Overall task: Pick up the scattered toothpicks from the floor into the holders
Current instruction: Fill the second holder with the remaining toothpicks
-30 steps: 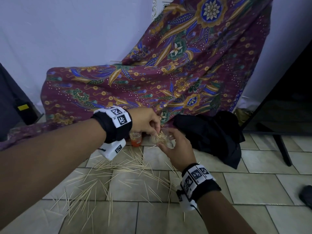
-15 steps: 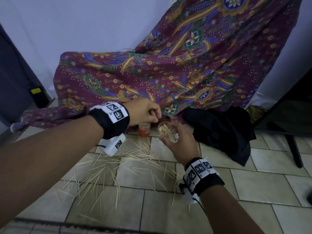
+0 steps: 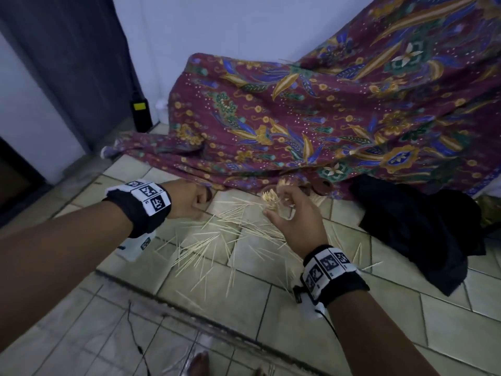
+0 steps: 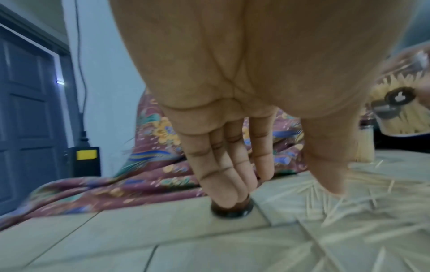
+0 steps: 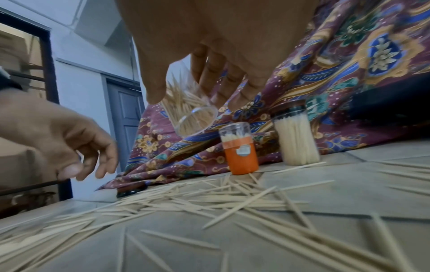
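My right hand (image 3: 279, 210) grips a clear holder (image 5: 193, 114) packed with toothpicks and holds it tilted above the floor, thumb on one side and fingers on the other. My left hand (image 3: 202, 202) is down at the floor to the left, by the cloth's edge. Its straight fingers (image 4: 223, 184) touch a small dark round lid (image 4: 231, 209), with the thumb apart from it. Scattered toothpicks (image 3: 217, 240) cover the tiles between and below both hands. An orange holder (image 5: 241, 150) and a clear holder with a dark cap (image 5: 296, 136) stand filled against the cloth.
A patterned maroon cloth (image 3: 325, 118) drapes down to the floor behind the holders. A black garment (image 3: 420, 234) lies to the right. A dark door (image 3: 81, 63) and a black box with a yellow label (image 3: 141, 112) are at the left. Thin cables (image 3: 135, 335) run along the near floor.
My left hand has left the clear holder's mouth and dropped left to the floor, onto the dark lid. The right hand still holds the holder. The head view has turned left and down.
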Demonstrator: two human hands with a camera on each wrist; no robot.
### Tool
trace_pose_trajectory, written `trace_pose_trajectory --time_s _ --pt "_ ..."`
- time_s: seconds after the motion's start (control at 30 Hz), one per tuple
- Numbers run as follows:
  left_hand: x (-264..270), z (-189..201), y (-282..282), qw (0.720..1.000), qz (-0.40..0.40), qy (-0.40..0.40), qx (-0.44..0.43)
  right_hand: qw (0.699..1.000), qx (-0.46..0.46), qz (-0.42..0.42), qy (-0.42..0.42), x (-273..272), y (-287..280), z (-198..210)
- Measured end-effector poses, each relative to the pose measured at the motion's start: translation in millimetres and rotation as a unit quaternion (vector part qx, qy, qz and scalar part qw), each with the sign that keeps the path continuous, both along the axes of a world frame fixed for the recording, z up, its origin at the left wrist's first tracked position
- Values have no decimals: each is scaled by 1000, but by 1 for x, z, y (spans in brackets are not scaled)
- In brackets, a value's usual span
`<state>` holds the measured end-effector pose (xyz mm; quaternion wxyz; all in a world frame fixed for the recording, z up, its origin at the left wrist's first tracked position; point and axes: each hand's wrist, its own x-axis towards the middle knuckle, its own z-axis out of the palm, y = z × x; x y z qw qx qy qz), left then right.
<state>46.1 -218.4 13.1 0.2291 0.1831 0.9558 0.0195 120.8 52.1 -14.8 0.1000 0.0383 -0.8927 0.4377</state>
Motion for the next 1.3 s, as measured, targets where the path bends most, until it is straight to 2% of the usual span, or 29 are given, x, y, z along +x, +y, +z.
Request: trace_pose_trajectory --time_s 0.2,0.47,0.6,0.77,0.93,1.13,1.2,1.3 --pt "38 -19 -49 994 72 -72 -44 999 1 40 -1 -1 -28 -6" --pt "68 -29 -80 991 96 -59 -71 996 2 86 -1 -1 -58 -17" --pt "77 -34 -85 993 100 -45 -39 995 7 99 3 2 -69 -16" --pt "81 -37 -67 997 77 -22 -5 994 -1 113 6 4 -76 -18" --pt "76 -36 -36 996 60 -32 48 993 1 117 10 5 -75 -19" --pt "69 -35 -13 992 25 10 127 995 12 103 7 6 -61 -21" --pt "71 -33 -21 992 -5 21 126 995 14 98 7 8 -57 -23" --pt "81 -32 -37 994 -83 -20 72 996 11 87 9 9 -53 -25"
